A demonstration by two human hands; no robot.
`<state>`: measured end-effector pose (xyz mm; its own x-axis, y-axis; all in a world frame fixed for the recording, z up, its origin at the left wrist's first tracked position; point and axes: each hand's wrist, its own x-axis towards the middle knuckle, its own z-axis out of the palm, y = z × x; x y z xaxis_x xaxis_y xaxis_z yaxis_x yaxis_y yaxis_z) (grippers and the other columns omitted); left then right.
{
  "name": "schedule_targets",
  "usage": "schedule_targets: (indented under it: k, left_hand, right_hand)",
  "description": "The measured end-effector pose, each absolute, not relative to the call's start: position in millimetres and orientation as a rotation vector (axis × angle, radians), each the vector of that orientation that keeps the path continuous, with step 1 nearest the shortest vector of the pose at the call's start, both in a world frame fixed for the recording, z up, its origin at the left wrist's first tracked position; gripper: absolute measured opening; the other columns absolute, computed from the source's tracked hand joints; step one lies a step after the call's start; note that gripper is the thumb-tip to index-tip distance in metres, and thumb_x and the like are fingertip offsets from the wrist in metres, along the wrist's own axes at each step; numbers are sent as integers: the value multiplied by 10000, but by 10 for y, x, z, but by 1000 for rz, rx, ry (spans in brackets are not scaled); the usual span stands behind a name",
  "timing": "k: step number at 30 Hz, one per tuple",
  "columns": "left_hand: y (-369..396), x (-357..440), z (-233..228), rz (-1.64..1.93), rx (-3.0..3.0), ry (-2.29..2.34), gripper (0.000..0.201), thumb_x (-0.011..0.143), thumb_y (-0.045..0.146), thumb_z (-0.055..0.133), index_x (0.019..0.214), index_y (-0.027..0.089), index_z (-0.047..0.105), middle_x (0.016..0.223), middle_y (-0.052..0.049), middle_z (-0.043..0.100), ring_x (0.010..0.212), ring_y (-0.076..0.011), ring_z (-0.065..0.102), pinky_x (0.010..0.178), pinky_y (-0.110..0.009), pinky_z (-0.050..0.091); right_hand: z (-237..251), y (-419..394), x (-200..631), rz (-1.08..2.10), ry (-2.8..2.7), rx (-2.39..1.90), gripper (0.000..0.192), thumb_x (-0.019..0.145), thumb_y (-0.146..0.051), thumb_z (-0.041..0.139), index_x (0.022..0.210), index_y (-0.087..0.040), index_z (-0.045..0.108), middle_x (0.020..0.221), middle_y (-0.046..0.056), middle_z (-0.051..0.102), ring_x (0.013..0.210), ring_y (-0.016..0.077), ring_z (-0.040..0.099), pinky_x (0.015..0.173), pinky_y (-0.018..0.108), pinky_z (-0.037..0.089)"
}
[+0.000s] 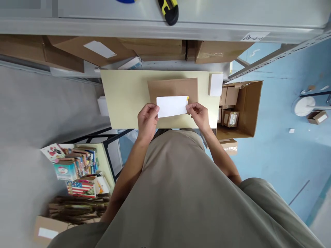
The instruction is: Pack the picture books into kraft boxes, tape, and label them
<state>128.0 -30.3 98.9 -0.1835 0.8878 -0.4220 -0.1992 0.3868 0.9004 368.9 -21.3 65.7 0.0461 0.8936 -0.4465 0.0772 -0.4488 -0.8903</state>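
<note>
My left hand (147, 119) pinches the left end of a white label sheet (172, 106), and my right hand (198, 114) pinches its right end, where a small yellow tab shows at the top corner. The sheet is held flat over a brown cardboard box (172, 88) that rests on a pale yellow tabletop (121, 100). A stack of white labels (215, 84) lies at the table's far right corner.
An open carton (249, 106) with small brown boxes stands on the blue floor to the right. Books and paper bags (77, 175) fill a low shelf at left. Cardboard boxes (160, 50) sit under a metal shelf (155, 31) that carries a yellow-black utility knife (169, 10).
</note>
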Motion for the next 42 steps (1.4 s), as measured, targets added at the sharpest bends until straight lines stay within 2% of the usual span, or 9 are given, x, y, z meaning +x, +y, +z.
schedule_targets:
  k: [3,6,10,13,16,20,24,31,42]
  left_hand:
    - [-347,1302,922,1079,719,1471,457,897,666,888,926,276,652,811,5,606,767,-164,640,697,-287,581]
    - [-401,1272,711,1075,787,1580,413,953,664,817,988,278,675,904,-15,696,870,-178,710,782,-301,614]
    - [-520,1172,353,972,773,1754,490,931,746,753,1015,268,687,931,-31,739,944,-193,754,845,-316,619]
    - [-619,1078,203,926,675,1713,573,854,800,766,997,250,694,1000,-77,781,998,-233,783,855,-355,628]
    - [-644,992,175,923,646,1659,574,824,780,817,967,238,695,943,-64,750,953,-227,768,850,-366,632]
    - [-452,955,143,932,703,1657,582,825,785,846,961,236,706,857,-33,691,881,-198,721,825,-351,644]
    - [-103,1064,-5,906,746,1651,529,820,722,903,897,226,734,839,-41,733,850,-204,714,815,-353,647]
    - [165,1243,-255,868,854,1848,268,945,463,809,935,199,770,768,-19,727,683,-187,674,711,-326,584]
    - [106,1241,-297,820,947,1835,248,979,449,753,967,202,769,773,-21,733,695,-201,684,753,-324,561]
  right_hand:
    - [653,-180,3672,1492,-1016,-1584,575,906,-824,814,860,-259,715,787,3,696,756,179,631,698,336,567]
    - [734,-209,3610,1423,-1116,-1559,527,980,-784,760,877,-269,711,838,14,715,763,184,639,711,342,576]
    - [940,-411,3402,1369,-1555,-1345,315,1107,-556,667,968,-286,748,1033,54,768,873,213,706,813,369,615]
    - [1044,-584,3226,1313,-1872,-1171,222,1131,-413,630,996,-296,761,1068,70,778,947,237,735,899,383,621]
    - [1016,-618,3181,1266,-1902,-1211,225,1142,-398,614,1014,-290,764,1082,75,785,937,233,737,880,376,615]
    - [757,-374,3367,1219,-1592,-1487,382,1131,-599,638,965,-268,730,1050,71,775,813,207,700,795,372,597]
    - [386,-21,3557,1135,-1383,-1749,464,1092,-705,658,933,-270,692,998,66,795,856,231,720,886,403,620]
    - [7,196,3483,1058,-1383,-2072,296,1105,-501,674,962,-246,716,1043,123,838,1023,318,782,1018,500,626]
    - [9,174,3433,1023,-1405,-2154,202,1109,-363,652,947,-243,665,1053,127,831,1053,318,791,1081,519,627]
